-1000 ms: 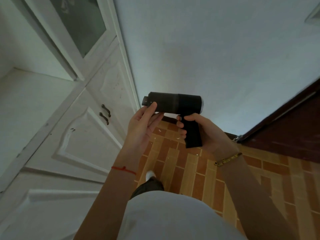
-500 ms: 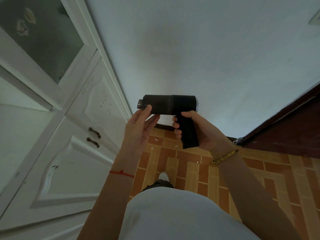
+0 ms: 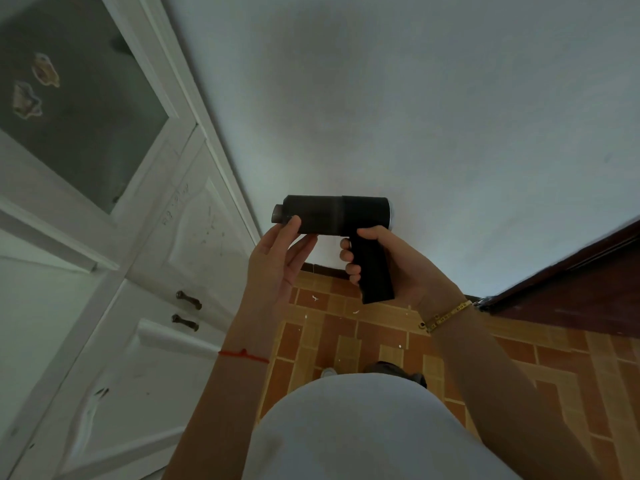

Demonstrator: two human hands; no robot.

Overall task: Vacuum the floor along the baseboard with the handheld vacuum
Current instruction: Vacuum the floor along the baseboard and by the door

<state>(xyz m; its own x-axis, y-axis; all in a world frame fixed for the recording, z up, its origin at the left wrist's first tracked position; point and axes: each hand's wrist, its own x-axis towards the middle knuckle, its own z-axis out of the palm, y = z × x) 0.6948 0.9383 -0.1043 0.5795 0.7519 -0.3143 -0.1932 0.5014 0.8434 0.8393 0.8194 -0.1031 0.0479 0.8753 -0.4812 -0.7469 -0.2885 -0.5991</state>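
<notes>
Handheld vacuum [image 3: 334, 216] held at chest height, well above tiled floor [image 3: 349, 334], barrel level, nozzle pointing left toward white cabinet [image 3: 149, 306]. Right hand [image 3: 398, 268] wrapped around grip, fingers [image 3: 349, 258] curled tight on it. Left hand [image 3: 277, 261] under barrel front, thumb on side, fingers loosely spread. Baseboard [image 3: 325, 270] beyond, below wall. White specks on tiles.
</notes>
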